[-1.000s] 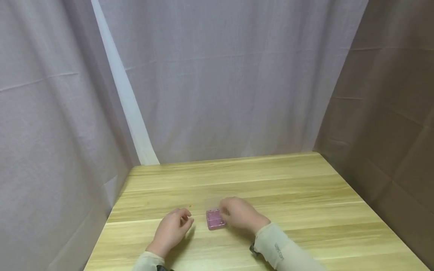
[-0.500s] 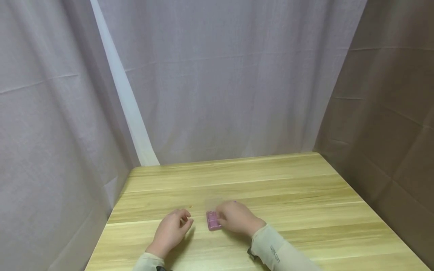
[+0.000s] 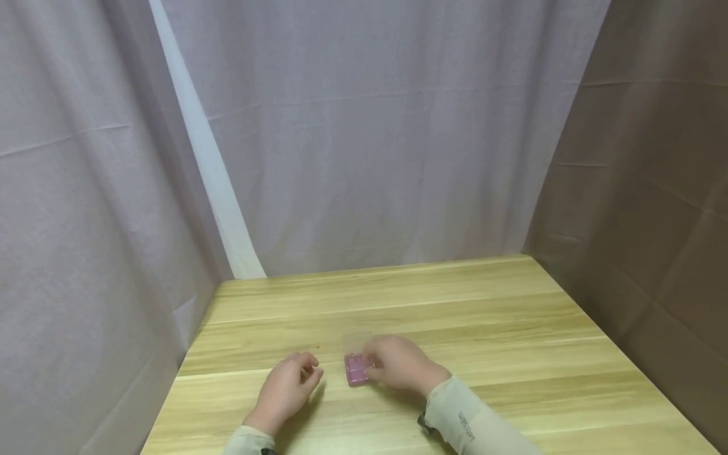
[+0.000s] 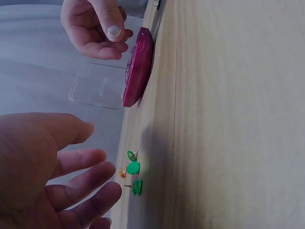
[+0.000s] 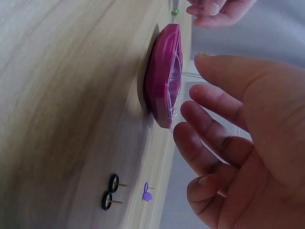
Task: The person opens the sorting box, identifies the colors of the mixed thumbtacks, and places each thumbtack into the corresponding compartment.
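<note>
A small magenta box (image 3: pixel 354 374) with divided compartments lies on the table, its clear lid (image 4: pixel 97 90) swung back. Over the box's right part hovers my right hand (image 3: pixel 400 365), its fingers loosely bent. In the right wrist view a gap shows between its thumb and fingertips, with nothing visible in it. My left hand (image 3: pixel 284 388) stays left of the box, fingers relaxed and apart, holding nothing. Close to those fingers, several green thumbtacks (image 4: pixel 134 168) and an orange thumbtack (image 4: pixel 123 172) lie on the wood.
Two black thumbtacks (image 5: pixel 113 183) and purple thumbtacks (image 5: pixel 147 196) lie on the table on the right-hand side of the box. Grey curtains (image 3: pixel 387 158) hang behind the wooden table (image 3: pixel 455 303) and along both sides.
My right hand has shifted slightly left and lower over the box, covering more of its right side. My left hand has stayed almost where it was.
</note>
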`<state>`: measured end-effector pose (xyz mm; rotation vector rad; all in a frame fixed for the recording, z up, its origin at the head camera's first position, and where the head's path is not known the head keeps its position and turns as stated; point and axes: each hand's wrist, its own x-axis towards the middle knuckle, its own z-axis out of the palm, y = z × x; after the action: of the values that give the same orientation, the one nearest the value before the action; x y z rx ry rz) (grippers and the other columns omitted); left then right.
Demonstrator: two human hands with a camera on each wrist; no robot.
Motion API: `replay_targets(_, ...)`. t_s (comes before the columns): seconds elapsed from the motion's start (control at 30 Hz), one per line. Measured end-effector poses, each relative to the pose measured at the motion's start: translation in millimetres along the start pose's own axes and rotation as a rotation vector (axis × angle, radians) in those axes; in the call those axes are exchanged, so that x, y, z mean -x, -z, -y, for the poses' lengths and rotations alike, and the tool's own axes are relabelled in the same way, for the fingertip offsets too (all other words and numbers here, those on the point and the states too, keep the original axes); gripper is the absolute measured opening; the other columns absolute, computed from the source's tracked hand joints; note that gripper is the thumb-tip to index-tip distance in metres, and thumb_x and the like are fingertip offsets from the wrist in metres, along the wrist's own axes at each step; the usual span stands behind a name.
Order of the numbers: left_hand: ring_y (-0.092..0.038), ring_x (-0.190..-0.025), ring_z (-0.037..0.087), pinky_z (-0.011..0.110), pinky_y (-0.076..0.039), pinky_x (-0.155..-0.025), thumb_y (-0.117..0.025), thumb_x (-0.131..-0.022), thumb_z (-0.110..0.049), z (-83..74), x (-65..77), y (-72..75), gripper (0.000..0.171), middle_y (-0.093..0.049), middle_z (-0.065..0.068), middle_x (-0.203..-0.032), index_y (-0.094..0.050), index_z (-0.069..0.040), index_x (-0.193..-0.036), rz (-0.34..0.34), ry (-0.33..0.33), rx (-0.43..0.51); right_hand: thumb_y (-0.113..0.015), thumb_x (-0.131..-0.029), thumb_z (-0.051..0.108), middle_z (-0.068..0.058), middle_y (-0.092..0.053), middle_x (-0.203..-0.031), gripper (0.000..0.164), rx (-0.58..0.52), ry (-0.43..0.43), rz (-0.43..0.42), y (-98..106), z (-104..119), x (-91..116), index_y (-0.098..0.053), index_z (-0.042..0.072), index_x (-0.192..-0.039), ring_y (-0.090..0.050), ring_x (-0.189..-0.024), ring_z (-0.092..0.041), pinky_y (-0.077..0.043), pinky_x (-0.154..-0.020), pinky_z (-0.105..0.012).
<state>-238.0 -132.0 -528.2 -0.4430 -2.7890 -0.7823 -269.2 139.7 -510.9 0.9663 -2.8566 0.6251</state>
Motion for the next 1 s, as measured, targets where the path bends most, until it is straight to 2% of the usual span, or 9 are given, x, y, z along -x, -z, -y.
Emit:
replay_targets(0.3, -0.058, -0.074, 0.009, 0.038, -0.052, -0.071, -0.071, -0.088, -0.031, -0.9, 0.0, -0.2, 0.016, -0.068, -0.004, -0.086, -0.069, -0.018, -0.096, -0.007, -0.004, -0.002, -0.074, -0.083, 0.039, 0.011, -0.070, -0.093, 0.026, 0.019, -0.008, -0.020, 0, -10, 7, -0.071, 0.024, -0.103, -0.055, -0.077, -0.001, -0.055, -0.071, -0.032)
replay_targets(0.47, -0.058, -0.074, 0.009, 0.038, -0.052, -0.070, -0.071, -0.088, -0.031, -0.8, 0.4, 0.5, 0.016, -0.069, -0.004, -0.086, -0.069, -0.017, -0.096, -0.004, 0.002, -0.002, -0.074, -0.083, 0.039, 0.012, -0.070, -0.097, 0.031, 0.006, -0.029, -0.016, 3, -13, 12, -0.071, 0.022, -0.109, -0.058, -0.082, -0.002, -0.056, -0.077, -0.036)
replay_targets(0.7, -0.058, -0.072, 0.008, 0.037, -0.052, -0.069, -0.071, -0.088, -0.030, -0.6, -0.1, 1.4, 0.017, -0.068, -0.003, -0.086, -0.069, -0.016, -0.097, 0.001, 0.002, -0.003, -0.073, -0.085, 0.036, 0.012, -0.067, -0.089, 0.019, 0.025, -0.024, -0.020, 5, -20, 19, -0.069, 0.023, -0.099, -0.057, -0.079, -0.004, -0.056, -0.075, -0.037)
replay_targets(1.0, -0.056, -0.071, 0.006, 0.037, -0.052, -0.069, -0.071, -0.087, -0.030, 0.4, 0.9, 2.4, 0.016, -0.068, -0.004, -0.085, -0.069, -0.018, -0.096, -0.008, 0.008, -0.012, -0.074, -0.083, 0.036, 0.010, -0.068, -0.091, 0.019, 0.038, -0.065, -0.012, 9, -30, 34, -0.069, 0.023, -0.097, -0.058, -0.082, -0.008, -0.056, -0.077, -0.041)
